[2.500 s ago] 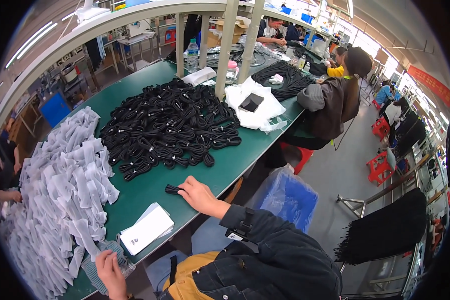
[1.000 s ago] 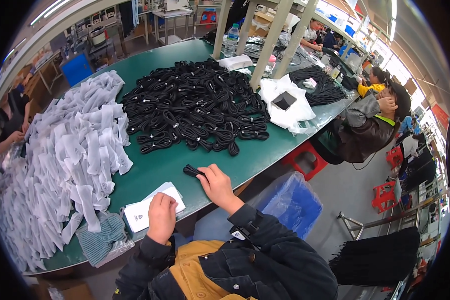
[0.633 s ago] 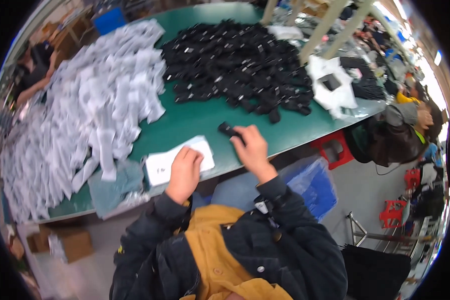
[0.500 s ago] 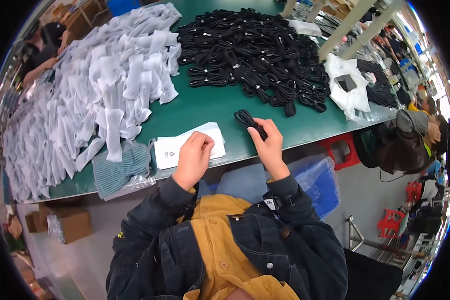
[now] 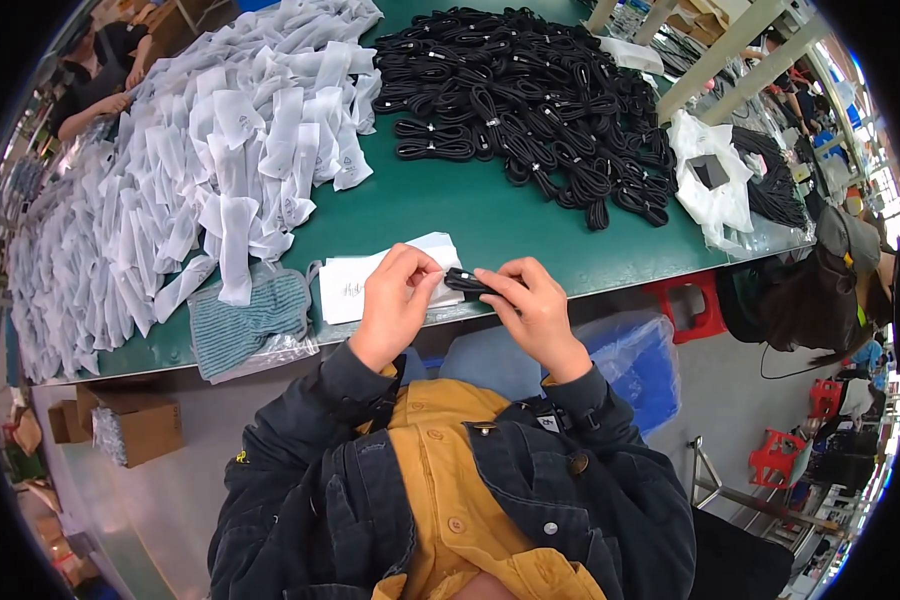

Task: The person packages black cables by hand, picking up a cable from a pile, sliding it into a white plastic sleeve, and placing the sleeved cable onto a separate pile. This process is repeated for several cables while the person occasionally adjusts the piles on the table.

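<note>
A small bundled black cable (image 5: 466, 281) is pinched in my right hand (image 5: 530, 310) at the near edge of the green table (image 5: 450, 215). My left hand (image 5: 395, 305) holds the mouth of a white paper sleeve (image 5: 370, 280) against the cable's end. The sleeve lies on a short stack of similar white sleeves at the table edge. Both hands hover just over the edge, in front of my dark jacket.
A big heap of coiled black cables (image 5: 530, 110) fills the far right of the table. A large spread of filled white sleeves (image 5: 190, 170) covers the left. A folded teal cloth in plastic (image 5: 245, 320) lies beside the stack. Another person (image 5: 100, 70) works far left. A blue bin (image 5: 635, 355) stands below.
My right hand picked a cable bundle off the table and brought it back to the edge. My left hand rose from the sleeve stack with a sleeve to meet it. The view tilted downward.
</note>
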A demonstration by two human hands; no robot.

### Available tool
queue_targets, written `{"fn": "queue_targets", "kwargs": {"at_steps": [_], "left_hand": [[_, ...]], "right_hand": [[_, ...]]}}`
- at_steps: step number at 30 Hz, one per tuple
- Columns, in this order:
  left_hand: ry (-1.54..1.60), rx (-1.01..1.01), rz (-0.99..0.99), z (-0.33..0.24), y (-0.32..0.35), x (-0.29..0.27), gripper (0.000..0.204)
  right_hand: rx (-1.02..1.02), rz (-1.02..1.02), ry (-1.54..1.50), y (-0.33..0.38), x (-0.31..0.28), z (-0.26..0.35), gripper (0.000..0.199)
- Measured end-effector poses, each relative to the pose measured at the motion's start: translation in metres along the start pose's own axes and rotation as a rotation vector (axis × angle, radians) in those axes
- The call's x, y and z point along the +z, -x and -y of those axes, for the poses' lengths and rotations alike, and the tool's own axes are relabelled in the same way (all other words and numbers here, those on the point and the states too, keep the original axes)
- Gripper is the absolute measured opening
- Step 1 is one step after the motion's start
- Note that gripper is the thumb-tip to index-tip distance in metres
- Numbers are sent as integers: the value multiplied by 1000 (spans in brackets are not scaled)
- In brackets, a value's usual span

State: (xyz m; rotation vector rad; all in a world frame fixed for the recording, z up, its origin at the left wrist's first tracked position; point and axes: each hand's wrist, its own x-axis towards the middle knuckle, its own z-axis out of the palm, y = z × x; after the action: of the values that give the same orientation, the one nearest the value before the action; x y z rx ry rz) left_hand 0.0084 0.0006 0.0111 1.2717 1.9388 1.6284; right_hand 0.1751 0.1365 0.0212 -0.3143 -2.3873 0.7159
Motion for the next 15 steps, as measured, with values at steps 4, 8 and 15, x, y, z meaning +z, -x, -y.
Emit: {"fn": "queue_targets", "kwargs": {"at_steps": [4,8,15], "left_hand": [[-66,204,51,-11,-2,-1,11],[-187,413,108,-23,-6,-1,13],[-168,325,87,-26,-19,-7,13]], "right_hand": [[44,38,-107,2,7,-3,27],[568,90,-607,5,13,-9,24],[23,-10,-282,-12,0,10,30]]}}
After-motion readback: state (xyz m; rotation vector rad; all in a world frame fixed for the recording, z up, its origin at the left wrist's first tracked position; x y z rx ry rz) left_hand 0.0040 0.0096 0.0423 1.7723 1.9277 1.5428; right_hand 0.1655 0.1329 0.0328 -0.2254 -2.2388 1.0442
